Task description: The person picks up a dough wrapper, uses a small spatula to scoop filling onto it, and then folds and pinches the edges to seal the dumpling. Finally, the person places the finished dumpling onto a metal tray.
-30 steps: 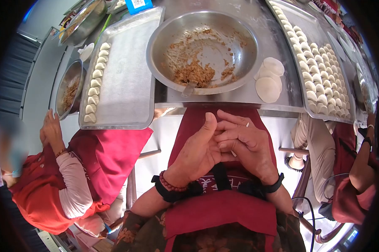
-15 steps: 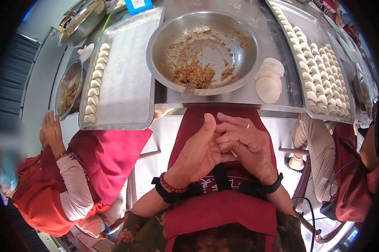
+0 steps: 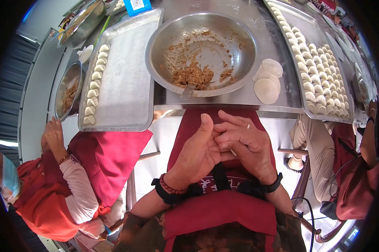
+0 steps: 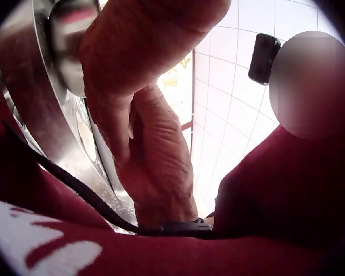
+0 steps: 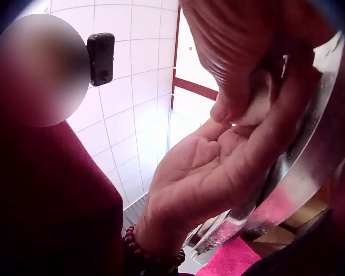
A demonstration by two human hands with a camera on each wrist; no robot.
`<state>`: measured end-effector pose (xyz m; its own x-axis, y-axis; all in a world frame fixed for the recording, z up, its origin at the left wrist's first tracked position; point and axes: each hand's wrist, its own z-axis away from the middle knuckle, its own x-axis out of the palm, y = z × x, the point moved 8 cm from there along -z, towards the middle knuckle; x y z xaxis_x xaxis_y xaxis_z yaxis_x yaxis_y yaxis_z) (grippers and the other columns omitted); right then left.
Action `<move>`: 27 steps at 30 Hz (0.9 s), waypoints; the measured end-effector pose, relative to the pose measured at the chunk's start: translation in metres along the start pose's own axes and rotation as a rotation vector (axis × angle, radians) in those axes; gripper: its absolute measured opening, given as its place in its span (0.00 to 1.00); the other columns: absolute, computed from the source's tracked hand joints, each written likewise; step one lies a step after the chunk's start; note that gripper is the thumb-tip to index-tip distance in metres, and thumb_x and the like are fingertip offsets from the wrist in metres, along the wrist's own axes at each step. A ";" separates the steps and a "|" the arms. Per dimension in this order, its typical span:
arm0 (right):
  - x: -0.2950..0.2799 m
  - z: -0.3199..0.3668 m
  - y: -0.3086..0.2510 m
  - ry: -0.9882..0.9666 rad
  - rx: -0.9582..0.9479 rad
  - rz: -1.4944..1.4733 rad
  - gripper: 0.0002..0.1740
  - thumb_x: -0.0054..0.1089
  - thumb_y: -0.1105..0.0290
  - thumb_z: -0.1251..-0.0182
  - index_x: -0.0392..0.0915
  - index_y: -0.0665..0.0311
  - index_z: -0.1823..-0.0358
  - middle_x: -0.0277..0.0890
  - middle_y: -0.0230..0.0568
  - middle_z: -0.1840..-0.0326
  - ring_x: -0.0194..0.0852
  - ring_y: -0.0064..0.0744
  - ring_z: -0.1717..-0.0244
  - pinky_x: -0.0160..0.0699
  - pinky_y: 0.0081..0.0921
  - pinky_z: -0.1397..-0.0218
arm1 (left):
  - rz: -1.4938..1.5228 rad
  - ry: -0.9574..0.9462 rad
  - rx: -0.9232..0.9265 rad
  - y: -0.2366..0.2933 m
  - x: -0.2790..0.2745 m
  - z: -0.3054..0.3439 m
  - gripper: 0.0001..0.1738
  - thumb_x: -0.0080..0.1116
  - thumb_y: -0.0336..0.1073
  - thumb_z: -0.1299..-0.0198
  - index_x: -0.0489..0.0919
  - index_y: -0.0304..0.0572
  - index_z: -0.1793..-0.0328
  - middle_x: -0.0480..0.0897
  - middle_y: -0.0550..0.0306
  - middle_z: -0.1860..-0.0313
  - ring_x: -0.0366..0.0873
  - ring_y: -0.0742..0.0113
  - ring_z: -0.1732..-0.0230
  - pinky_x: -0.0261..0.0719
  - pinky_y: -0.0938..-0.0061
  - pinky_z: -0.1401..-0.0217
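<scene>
In the head view the left hand and the right hand meet in front of the red apron, below the table edge. The left thumb points up, and its fingers reach across to touch the right fingers. Relaxed and slightly bent, the right fingers rest against the left ones; one wears a ring. No tool or food shows in either hand. Beyond them stands a large metal bowl with brown filling and a utensil handle. Round wrappers lie beside it. The right wrist view shows the left palm upturned.
A tray at left has one row of dumplings; another tray at right holds several rows. A smaller bowl stands far left. Seated people flank both sides, one with folded hands. A cable hangs lower right.
Both hands keep nearly the same pose. At left, the neighbour's clasped hands are slightly lower and the masked head has shifted. At far right, another person's arm has moved. The view has shifted slightly.
</scene>
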<state>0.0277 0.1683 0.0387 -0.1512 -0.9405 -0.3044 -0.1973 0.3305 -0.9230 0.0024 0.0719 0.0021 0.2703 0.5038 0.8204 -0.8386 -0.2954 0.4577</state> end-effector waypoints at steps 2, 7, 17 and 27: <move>-0.001 -0.002 -0.005 0.026 0.027 -0.059 0.14 0.70 0.77 0.43 0.88 0.58 0.54 0.86 0.41 0.46 0.70 0.45 0.28 0.70 0.37 0.30 | -0.005 -0.005 0.013 0.001 -0.003 0.000 0.41 0.26 0.65 0.24 0.68 0.32 0.31 0.78 0.50 0.43 0.78 0.63 0.40 0.76 0.56 0.31; -0.004 0.000 0.004 0.064 0.028 -0.106 0.13 0.68 0.78 0.40 0.88 0.58 0.54 0.85 0.42 0.45 0.68 0.44 0.26 0.69 0.37 0.29 | 0.014 -0.013 0.047 0.007 0.007 0.003 0.43 0.23 0.65 0.24 0.65 0.31 0.29 0.76 0.50 0.38 0.76 0.63 0.39 0.72 0.56 0.27; -0.007 0.000 0.002 0.155 0.094 -0.170 0.13 0.68 0.77 0.39 0.88 0.56 0.53 0.84 0.43 0.43 0.64 0.43 0.23 0.63 0.36 0.27 | 0.049 -0.046 0.089 0.006 -0.001 0.003 0.42 0.25 0.63 0.23 0.65 0.29 0.28 0.73 0.49 0.35 0.74 0.61 0.36 0.70 0.56 0.26; -0.011 0.001 0.005 0.201 0.006 -0.126 0.08 0.69 0.75 0.39 0.88 0.57 0.60 0.87 0.40 0.47 0.68 0.42 0.26 0.65 0.35 0.29 | 0.008 -0.023 0.138 0.006 0.003 0.001 0.39 0.25 0.60 0.21 0.66 0.29 0.28 0.74 0.47 0.33 0.74 0.58 0.33 0.70 0.54 0.25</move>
<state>0.0295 0.1808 0.0370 -0.3152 -0.9395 -0.1342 -0.2212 0.2102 -0.9523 -0.0016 0.0707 0.0080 0.2758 0.4829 0.8311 -0.7684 -0.4087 0.4925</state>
